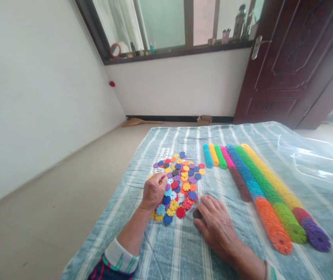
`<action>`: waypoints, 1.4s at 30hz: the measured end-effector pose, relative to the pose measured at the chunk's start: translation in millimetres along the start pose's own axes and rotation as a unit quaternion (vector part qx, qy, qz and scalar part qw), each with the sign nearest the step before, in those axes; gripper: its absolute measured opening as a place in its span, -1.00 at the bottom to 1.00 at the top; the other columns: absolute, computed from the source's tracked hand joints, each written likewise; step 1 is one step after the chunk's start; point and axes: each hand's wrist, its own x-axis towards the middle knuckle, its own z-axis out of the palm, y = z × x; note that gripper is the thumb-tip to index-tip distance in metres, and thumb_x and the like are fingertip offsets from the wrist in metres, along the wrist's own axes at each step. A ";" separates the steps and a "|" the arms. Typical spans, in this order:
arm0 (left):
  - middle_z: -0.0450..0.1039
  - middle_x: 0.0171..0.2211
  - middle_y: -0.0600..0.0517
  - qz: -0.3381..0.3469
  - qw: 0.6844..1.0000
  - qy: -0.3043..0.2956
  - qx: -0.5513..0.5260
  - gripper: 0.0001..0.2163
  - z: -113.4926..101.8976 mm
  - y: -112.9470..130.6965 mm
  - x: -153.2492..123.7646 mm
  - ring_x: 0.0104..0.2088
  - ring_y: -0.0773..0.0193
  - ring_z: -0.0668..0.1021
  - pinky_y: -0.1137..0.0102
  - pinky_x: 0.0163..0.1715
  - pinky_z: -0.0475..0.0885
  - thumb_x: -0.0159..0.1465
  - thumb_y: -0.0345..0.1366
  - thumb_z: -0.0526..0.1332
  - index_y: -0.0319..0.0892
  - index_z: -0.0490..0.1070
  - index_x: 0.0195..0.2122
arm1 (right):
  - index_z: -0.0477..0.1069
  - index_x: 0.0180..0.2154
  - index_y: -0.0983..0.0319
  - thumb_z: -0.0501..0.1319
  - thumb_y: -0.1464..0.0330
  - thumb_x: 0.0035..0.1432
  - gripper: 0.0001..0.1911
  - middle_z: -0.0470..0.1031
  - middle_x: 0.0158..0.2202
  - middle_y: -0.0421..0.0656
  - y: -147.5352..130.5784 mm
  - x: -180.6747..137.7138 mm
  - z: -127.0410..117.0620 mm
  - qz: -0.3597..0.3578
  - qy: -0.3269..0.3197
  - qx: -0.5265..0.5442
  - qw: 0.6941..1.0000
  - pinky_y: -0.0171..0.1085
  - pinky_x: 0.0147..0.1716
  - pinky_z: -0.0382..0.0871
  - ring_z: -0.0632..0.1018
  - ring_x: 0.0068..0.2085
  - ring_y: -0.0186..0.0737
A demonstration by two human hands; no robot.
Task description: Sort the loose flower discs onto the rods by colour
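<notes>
A loose pile of notched plastic flower discs (184,186) in many colours lies on the striped cloth. At the pile's left edge my left hand (154,191) is closed, its fingertips pinched together; what they hold is hidden. To the right of the pile, my right hand (217,224) rests low over the cloth. Its thumb and forefinger close around a dark disc (197,214), partly covered by the fingers. Beyond that hand, overlapping discs lie in long rows sorted by colour, among them an orange row (271,223) and a brown row (240,183).
Shorter rows, such as a blue one (207,156), lie toward the far side. Clear plastic boxes (324,169) stand at the right. The striped cloth (175,136) covers the bed-like surface. A broom (143,122) and a cardboard box (204,120) are on the floor by the wall.
</notes>
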 end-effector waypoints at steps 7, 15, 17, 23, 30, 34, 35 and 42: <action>0.60 -0.38 0.00 0.011 1.000 -0.012 0.005 -0.80 1.2 -0.5 0.9 -0.34 0.24 0.61 0.40 -0.25 0.49 0.24 -0.30 0.10 -0.16 0.52 -0.38 | 0.40 -0.25 0.19 0.32 0.50 0.06 -0.79 0.49 -0.07 -0.03 -2.1 4.1 -4.3 0.010 -0.019 0.010 1.000 0.12 -0.03 0.42 0.44 0.04 0.14; 0.60 -0.36 0.01 0.009 0.999 -0.032 0.001 -0.80 0.3 0.9 0.6 -0.31 0.24 0.61 0.41 -0.23 0.48 0.25 -0.31 0.09 -0.15 0.51 -0.38 | 0.41 -0.27 0.21 0.33 0.51 0.07 -0.82 0.49 -0.10 -0.04 -3.9 5.7 -6.2 0.021 -0.036 0.019 0.999 0.09 0.01 0.39 0.43 0.05 0.11; 0.61 -0.35 0.00 0.004 0.999 -0.037 -0.001 -0.80 0.1 0.9 0.7 -0.31 0.24 0.61 0.40 -0.23 0.47 0.25 -0.30 0.09 -0.15 0.51 -0.38 | 0.42 -0.27 0.21 0.32 0.51 0.08 -0.83 0.49 -0.09 -0.05 -4.6 6.3 -7.4 0.027 -0.044 0.022 0.998 0.08 0.02 0.38 0.42 0.06 0.10; 0.60 -0.35 0.00 0.001 0.999 -0.041 -0.004 -0.80 0.6 0.6 0.6 -0.31 0.23 0.60 0.40 -0.23 0.46 0.25 -0.30 0.09 -0.15 0.51 -0.38 | 0.42 -0.27 0.21 0.32 0.50 0.09 -0.85 0.48 -0.08 -0.05 -4.7 6.7 -9.0 0.032 -0.053 0.022 0.998 0.08 0.04 0.37 0.41 0.07 0.10; 0.60 -0.34 -0.01 -0.002 0.999 -0.045 -0.002 -0.80 0.3 1.9 0.0 -0.30 0.22 0.60 0.39 -0.22 0.45 0.26 -0.30 0.09 -0.17 0.51 -0.36 | 0.42 -0.26 0.20 0.30 0.50 0.09 -0.84 0.48 -0.06 -0.05 -3.6 5.2 -7.2 0.025 -0.048 0.019 0.998 0.09 0.06 0.36 0.42 0.08 0.10; 0.60 -0.35 -0.02 -0.008 0.999 -0.047 -0.003 -0.79 0.8 1.5 0.2 -0.30 0.22 0.60 0.39 -0.21 0.45 0.26 -0.30 0.09 -0.17 0.51 -0.37 | 0.44 -0.23 0.21 0.30 0.51 0.09 -0.82 0.49 -0.05 -0.04 -2.9 3.9 -5.6 0.021 -0.041 0.016 0.999 0.09 0.08 0.36 0.43 0.07 0.10; 0.60 -0.35 -0.02 -0.009 0.999 -0.047 -0.002 -0.79 0.9 1.4 0.1 -0.30 0.22 0.60 0.39 -0.21 0.45 0.26 -0.30 0.09 -0.17 0.51 -0.37 | 0.44 -0.23 0.21 0.30 0.51 0.09 -0.82 0.49 -0.05 -0.03 -2.8 3.7 -5.5 0.021 -0.040 0.016 0.999 0.09 0.08 0.36 0.43 0.07 0.11; 0.60 -0.35 -0.01 -0.017 0.999 -0.042 -0.010 -0.81 -0.7 1.4 1.4 -0.29 0.23 0.60 0.41 -0.20 0.44 0.24 -0.32 0.11 -0.17 0.53 -0.37 | 0.44 -0.26 0.22 0.30 0.52 0.08 -0.84 0.50 -0.07 -0.03 -2.7 4.0 -5.1 0.016 -0.029 0.022 0.999 0.08 0.07 0.38 0.45 0.05 0.10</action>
